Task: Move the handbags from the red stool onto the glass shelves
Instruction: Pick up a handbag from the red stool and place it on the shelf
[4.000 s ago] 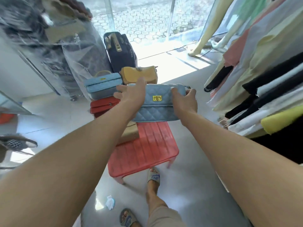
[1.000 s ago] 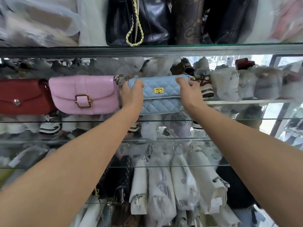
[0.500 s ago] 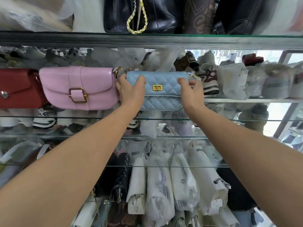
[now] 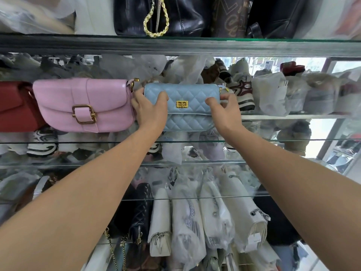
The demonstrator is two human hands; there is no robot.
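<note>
Light blue quilted handbag w/ gold clasp (image 4: 187,98) is upright on the middle glass shelf (image 4: 78,142), a bit back from its front edge. Left hand (image 4: 149,112) grips its left end and right hand (image 4: 226,112) grips its right end. Glossy pink buckle bag (image 4: 84,106) is just beside it on the left, barely any gap. White-maroon sneaker (image 4: 242,92) is close behind on the right. Black leather bags (image 4: 183,14) fill the shelf above.

Clasp handbag (image 4: 187,106) right of buckle handbag (image 4: 84,106), seemingly on glass shelf (image 4: 263,141).

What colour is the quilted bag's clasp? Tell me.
Gold clasp on the light blue quilted bag; head view.
</note>
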